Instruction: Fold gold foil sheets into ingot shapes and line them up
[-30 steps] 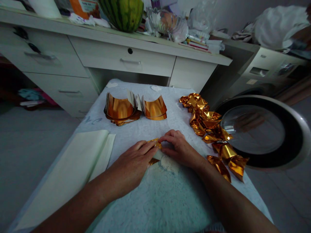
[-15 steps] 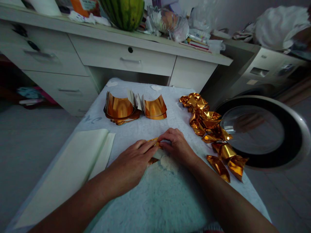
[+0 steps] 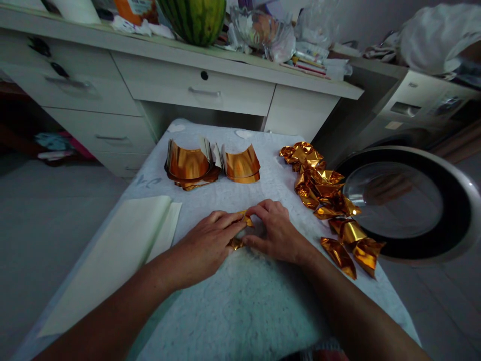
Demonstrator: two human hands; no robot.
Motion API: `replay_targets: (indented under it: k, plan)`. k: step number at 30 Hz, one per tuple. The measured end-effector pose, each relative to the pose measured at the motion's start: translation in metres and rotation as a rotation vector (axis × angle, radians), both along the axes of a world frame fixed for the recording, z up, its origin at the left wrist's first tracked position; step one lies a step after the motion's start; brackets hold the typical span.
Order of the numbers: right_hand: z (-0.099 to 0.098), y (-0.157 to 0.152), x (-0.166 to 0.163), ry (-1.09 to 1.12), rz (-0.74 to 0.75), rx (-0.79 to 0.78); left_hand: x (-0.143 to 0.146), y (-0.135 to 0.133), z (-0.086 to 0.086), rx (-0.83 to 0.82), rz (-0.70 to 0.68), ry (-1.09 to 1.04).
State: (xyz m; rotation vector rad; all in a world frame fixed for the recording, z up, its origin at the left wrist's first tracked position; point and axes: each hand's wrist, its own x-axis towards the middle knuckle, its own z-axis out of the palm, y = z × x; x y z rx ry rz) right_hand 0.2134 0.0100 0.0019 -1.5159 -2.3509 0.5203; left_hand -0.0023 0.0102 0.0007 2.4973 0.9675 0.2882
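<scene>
A small piece of gold foil paper [image 3: 236,244] lies on the cloth-covered table, mostly hidden under my hands. My left hand [image 3: 208,244] holds it down, fingers stretched across it. From the right, my right hand [image 3: 277,231] grips the same piece, index finger at its far edge and thumb at the near one. Beyond my hands stand two curved stacks of gold foil sheets [image 3: 188,163] with pale backs. To the right lies a heap of folded gold foil pieces [image 3: 313,183], shaped like ingots.
Large pale paper sheets [image 3: 108,250] lie at the table's left. Behind the table [image 3: 248,306] runs a white counter with drawers [image 3: 203,93], bearing a watermelon [image 3: 193,20] and a glass bowl [image 3: 259,30]. An open washing machine door [image 3: 398,200] stands close on the right.
My right thumb has moved down toward me, away from the index finger, to the paper's near edge. That near edge now looks turned up. The view has shifted slightly.
</scene>
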Motion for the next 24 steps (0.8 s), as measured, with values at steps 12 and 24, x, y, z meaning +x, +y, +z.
replay_targets:
  k: [12, 24]
  plan:
    - [-0.007, -0.007, -0.015, -0.114, -0.078, 0.072, -0.001, 0.002, -0.004, -0.024, 0.016, -0.028]
    - [0.003, 0.006, 0.013, 0.097, 0.084, -0.012, 0.002, 0.003, -0.001, -0.021, 0.028, -0.043]
